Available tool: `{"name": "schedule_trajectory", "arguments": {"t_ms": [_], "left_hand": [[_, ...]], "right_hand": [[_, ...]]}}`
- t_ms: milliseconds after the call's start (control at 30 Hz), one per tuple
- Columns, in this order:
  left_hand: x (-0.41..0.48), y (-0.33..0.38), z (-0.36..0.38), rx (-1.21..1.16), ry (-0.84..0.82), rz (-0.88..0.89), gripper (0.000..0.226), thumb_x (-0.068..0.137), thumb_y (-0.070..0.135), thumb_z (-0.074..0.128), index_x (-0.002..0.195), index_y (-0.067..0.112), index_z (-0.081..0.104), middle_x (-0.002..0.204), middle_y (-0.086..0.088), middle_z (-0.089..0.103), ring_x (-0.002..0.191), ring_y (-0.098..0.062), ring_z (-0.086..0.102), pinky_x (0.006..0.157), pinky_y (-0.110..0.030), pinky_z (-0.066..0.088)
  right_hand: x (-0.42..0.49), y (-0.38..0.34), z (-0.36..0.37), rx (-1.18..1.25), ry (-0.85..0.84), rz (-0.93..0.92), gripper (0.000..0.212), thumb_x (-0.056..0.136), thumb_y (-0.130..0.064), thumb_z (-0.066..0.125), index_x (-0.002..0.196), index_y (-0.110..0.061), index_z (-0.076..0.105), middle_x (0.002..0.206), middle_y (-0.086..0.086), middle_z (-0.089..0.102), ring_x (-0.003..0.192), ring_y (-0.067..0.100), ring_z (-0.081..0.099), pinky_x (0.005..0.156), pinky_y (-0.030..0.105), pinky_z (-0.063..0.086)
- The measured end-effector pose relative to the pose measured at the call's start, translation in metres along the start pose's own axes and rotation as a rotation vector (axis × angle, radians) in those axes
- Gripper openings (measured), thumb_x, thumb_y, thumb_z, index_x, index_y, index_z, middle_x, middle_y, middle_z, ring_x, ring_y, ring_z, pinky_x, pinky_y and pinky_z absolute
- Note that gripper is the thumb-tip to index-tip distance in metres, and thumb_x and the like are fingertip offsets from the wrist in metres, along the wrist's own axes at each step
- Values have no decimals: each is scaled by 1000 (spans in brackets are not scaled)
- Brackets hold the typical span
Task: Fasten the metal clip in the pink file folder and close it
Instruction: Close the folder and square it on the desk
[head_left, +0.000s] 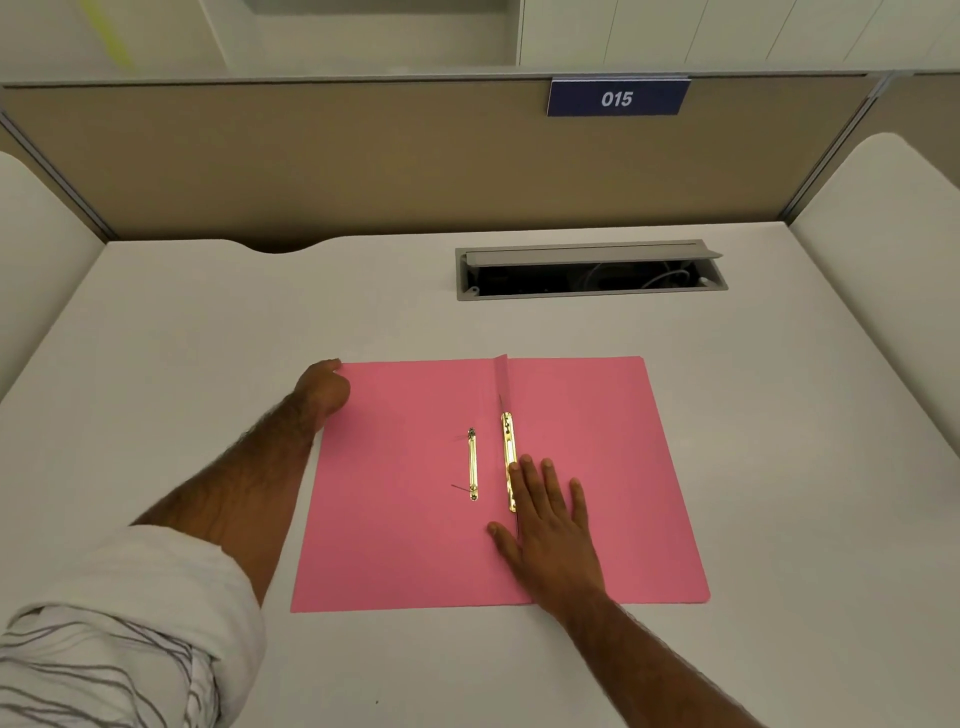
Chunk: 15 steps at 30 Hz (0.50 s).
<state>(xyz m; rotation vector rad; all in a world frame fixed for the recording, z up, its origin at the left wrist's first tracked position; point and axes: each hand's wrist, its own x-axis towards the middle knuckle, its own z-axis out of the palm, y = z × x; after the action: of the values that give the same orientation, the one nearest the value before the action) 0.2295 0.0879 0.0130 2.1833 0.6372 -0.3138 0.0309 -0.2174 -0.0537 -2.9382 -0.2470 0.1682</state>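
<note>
The pink file folder (613, 441) lies open and flat on the white desk. A gold metal bar (472, 464) rests loose on the left flap, near the spine. A second gold fastener strip (507, 441) runs along the spine fold. My left hand (324, 389) grips the far left corner of the left flap. My right hand (548, 525) lies flat with fingers spread on the right flap, its fingertips touching the lower part of the spine strip.
An open grey cable tray (592, 270) is set into the white desk (208, 338) behind the folder. A beige partition with a blue "015" sign (617, 97) stands at the back. White side panels flank the desk.
</note>
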Motion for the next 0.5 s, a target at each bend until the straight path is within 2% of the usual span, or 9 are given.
{"name": "schedule_trajectory", "arguments": {"t_ms": [100, 233, 300, 433, 500], "left_hand": [[6, -2, 2, 25, 62, -16, 55, 94, -1, 48, 148, 2, 41, 157, -17, 38, 141, -35, 40, 117, -42, 36], [11, 4, 1, -57, 74, -59, 41, 98, 2, 41, 136, -2, 54, 142, -22, 54, 131, -37, 52, 107, -41, 48], [17, 8, -2, -88, 74, -93, 39, 99, 5, 41, 135, -3, 55, 141, -23, 55, 130, -38, 53, 106, -43, 48], [18, 6, -5, -66, 28, -141, 45, 96, 7, 47, 141, -1, 49, 149, -21, 47, 138, -38, 44, 114, -44, 40], [18, 3, -4, -5, 61, -122, 48, 97, 9, 49, 145, 2, 45, 154, -19, 41, 142, -37, 38, 118, -41, 33]], "right_hand": [[0, 0, -1, -1, -11, 1, 77, 98, -67, 14, 158, -23, -7, 167, -3, -10, 154, 22, -11, 121, 50, -7], [0, 0, -1, 4, -15, 3, 77, 98, -67, 13, 158, -23, -5, 167, -2, -8, 154, 22, -10, 120, 50, -7], [1, 0, -2, 3, -13, 3, 77, 98, -67, 13, 158, -23, -4, 167, -2, -8, 154, 22, -9, 120, 50, -6], [0, 1, -2, -1, -9, -3, 77, 98, -67, 14, 158, -23, -6, 167, -2, -9, 154, 23, -10, 121, 51, -6], [-1, 0, -2, 2, -7, -1, 77, 98, -67, 14, 158, -22, -4, 167, -1, -6, 154, 23, -8, 120, 51, -5]]}}
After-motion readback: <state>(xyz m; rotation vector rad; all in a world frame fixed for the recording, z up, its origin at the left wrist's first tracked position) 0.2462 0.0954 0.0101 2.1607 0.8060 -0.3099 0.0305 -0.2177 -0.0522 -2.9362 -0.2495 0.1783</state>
